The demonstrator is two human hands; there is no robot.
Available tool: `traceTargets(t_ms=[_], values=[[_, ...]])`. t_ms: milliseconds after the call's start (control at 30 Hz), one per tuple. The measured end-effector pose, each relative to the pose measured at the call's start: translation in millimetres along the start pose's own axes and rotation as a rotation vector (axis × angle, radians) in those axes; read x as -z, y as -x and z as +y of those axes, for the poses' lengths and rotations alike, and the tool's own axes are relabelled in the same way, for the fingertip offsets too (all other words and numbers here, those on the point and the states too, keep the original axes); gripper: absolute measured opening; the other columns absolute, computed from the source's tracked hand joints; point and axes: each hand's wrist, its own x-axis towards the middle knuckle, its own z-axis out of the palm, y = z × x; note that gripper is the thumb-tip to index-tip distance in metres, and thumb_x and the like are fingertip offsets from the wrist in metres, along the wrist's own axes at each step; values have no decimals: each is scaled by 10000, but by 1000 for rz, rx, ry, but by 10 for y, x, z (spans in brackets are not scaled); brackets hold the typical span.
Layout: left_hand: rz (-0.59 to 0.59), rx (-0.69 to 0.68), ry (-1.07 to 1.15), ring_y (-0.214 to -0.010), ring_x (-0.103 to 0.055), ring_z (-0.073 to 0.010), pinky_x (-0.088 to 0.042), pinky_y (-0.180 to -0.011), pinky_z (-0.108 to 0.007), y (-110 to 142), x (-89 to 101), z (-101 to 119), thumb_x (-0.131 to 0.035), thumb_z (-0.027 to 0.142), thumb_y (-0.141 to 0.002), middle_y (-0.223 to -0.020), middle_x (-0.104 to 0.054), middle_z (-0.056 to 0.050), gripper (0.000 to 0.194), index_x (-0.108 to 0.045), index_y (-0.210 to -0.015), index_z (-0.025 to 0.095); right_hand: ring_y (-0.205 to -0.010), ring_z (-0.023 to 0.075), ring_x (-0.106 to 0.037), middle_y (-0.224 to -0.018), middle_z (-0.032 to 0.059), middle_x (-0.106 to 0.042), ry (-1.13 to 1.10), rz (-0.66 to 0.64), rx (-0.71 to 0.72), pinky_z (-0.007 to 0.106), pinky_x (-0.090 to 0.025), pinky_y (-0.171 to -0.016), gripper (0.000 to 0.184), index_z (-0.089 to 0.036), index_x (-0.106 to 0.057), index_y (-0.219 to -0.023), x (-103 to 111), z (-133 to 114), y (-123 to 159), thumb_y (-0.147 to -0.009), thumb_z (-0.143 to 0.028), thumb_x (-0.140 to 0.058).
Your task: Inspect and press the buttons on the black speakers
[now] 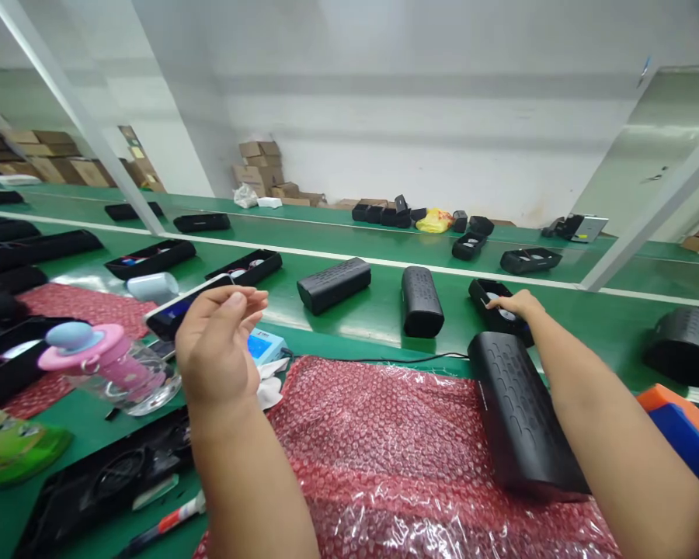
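My right hand [518, 304] reaches forward and grips the near side of an open black speaker housing [482, 292]; round pale parts show inside, and some of my fingertips are hidden. My left hand [218, 334] is raised at centre left, fingers loosely bent and nothing visible in it. Behind it lies a phone-like device with a dark screen [172, 317]. A closed black speaker [521, 411] with a patterned top rests below my right forearm, on red bubble wrap [378, 435]. Two more closed speakers, one angled [335, 286] and one pointing toward me [421, 301], lie on the green line.
A bottle with a pink lid [102, 357], a green bottle [12, 446], a black panel [116, 473] and a red-and-white pen-like tool [175, 519] crowd the left. A blue box [266, 345] sits behind my left wrist. An orange-and-blue object [684, 427] is at right. Slanted white posts [102, 155] rise from the line.
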Motion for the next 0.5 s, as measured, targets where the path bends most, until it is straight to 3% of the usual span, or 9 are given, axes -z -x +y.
traceTargets(t_ms=[133, 267, 333, 367, 433, 500], values=[[-18, 10, -35, -767, -624, -155, -456, -698, -247, 24, -76, -13, -748, 406, -546, -762, -678, -20, 281, -662, -719, 203, -1242, 444, -558, -1315, 335, -551, -71, 84, 34, 542, -491, -998, 1012, -40, -405, -1421, 136, -216, 191, -657, -516, -867], [-115, 10, -96, -772, -618, -154, -467, -740, -255, 91, -211, -89, -732, 433, -573, -772, -669, -28, 318, -643, -747, 182, -1301, 357, -527, -1410, 198, -531, -182, 155, 235, 441, -431, -1092, 1035, -150, -352, -1490, 360, -662, 607, -674, -540, -856], [-225, 6, -131, -805, -619, -166, -485, -784, -280, 157, -323, -196, -731, 456, -613, -816, -672, -46, 351, -644, -804, 175, -1282, 320, -543, -1394, 139, -553, -248, 170, 390, 398, -425, -1094, 1055, -217, -356, -1481, 437, -875, 963, -624, -526, -889], [-291, 14, -137, -845, -626, -180, -494, -814, -299, 201, -391, -265, -741, 478, -629, -867, -677, -61, 397, -648, -866, 174, -1264, 337, -550, -1359, 169, -568, -345, 162, 529, 417, -422, -1091, 1072, -181, -369, -1464, 454, -965, 1186, -591, -482, -914], [-408, 62, -106, -968, -638, -219, -504, -877, -341, 309, -538, -411, -772, 546, -636, -1025, -676, -98, 572, -630, -1059, 188, -1217, 348, -572, -1296, 166, -595, -512, 109, 779, 455, -423, -1083, 1123, -168, -370, -1449, 448, -1098, 1703, -532, -501, -927], [-466, 134, 9, -1090, -629, -254, -506, -929, -375, 420, -670, -521, -789, 613, -618, -1174, -646, -117, 766, -553, -1237, 228, -1148, 356, -604, -1243, 143, -613, -612, 16, 940, 511, -439, -1050, 1145, -193, -333, -1466, 411, -1156, 2259, -547, -592, -888]])
